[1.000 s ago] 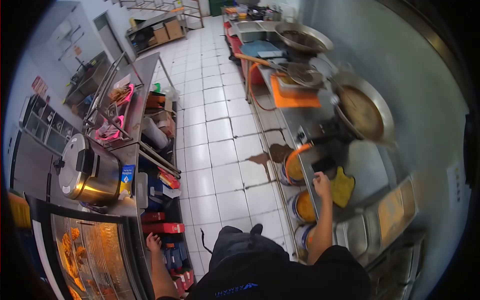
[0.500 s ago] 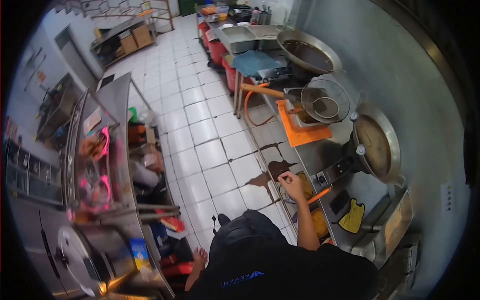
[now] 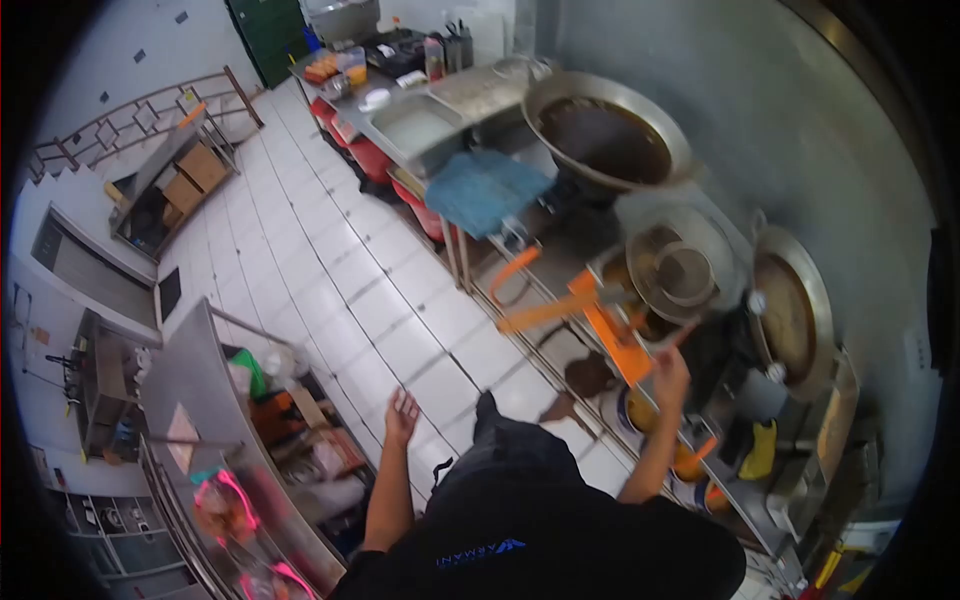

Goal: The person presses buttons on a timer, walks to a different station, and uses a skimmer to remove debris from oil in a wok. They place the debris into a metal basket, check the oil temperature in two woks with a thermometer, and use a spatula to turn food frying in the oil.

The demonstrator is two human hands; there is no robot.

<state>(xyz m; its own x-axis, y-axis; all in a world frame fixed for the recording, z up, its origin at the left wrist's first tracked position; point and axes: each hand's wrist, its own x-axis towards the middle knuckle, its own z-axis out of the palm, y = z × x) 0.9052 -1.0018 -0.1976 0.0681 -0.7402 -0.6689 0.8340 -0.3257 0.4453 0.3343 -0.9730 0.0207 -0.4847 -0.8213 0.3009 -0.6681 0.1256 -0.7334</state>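
Note:
My left hand (image 3: 402,416) is raised over the white tiled floor, its fingers loosely apart and nothing in them. On the other side, my right hand (image 3: 671,378) reaches to the counter edge beside an orange cloth (image 3: 618,340). One of its fingers seems stretched out, though blur softens the detail, and I see no clear object in its grip. Just beyond it, wire strainers (image 3: 685,273) rest over a container, and a wooden handle (image 3: 545,312) sticks out past the counter edge. A wok of pale liquid (image 3: 785,310) stands to the right of this hand.
A large wok of dark liquid (image 3: 605,140) sits farther along the counter, near a blue cloth (image 3: 487,192). Dark spill marks (image 3: 590,376) stain the floor under the counter edge. A steel table (image 3: 210,400) with pink-rimmed items stands on the left. A yellow cloth (image 3: 759,449) hangs at right.
The view has turned and moved forward along the counter. My left hand has come up and forward. My right hand has moved from above the floor spill to beside the orange cloth and strainers.

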